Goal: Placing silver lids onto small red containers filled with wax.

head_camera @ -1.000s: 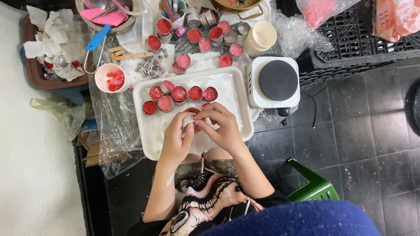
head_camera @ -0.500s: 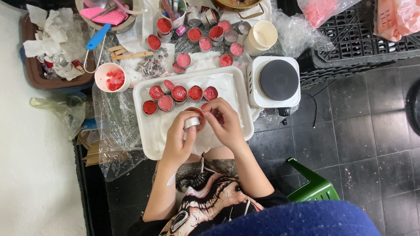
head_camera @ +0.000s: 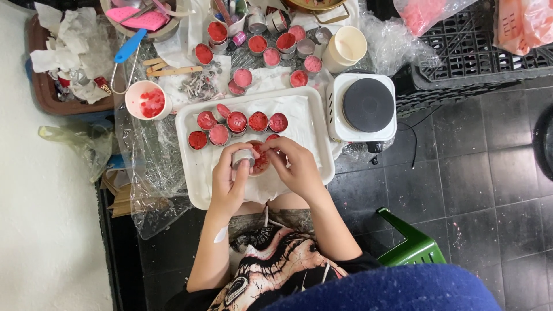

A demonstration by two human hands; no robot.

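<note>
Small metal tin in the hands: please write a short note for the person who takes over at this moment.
Left hand: its fingers hold a small metal tin over the white tray.
Right hand: its fingers are at the red wax pieces beside the tin.
Done: a row of tins filled with red wax stands on the tray.
Left: the held tin; how full it is cannot be seen.
A cup of red wax pieces stands left of the tray.

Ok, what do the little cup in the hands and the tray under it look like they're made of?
The small cup in the left hand looks like thin metal: silvery, shiny wall. The tray seems white plastic or enamelled metal, smooth with rounded rim; hard to tell which.
</note>
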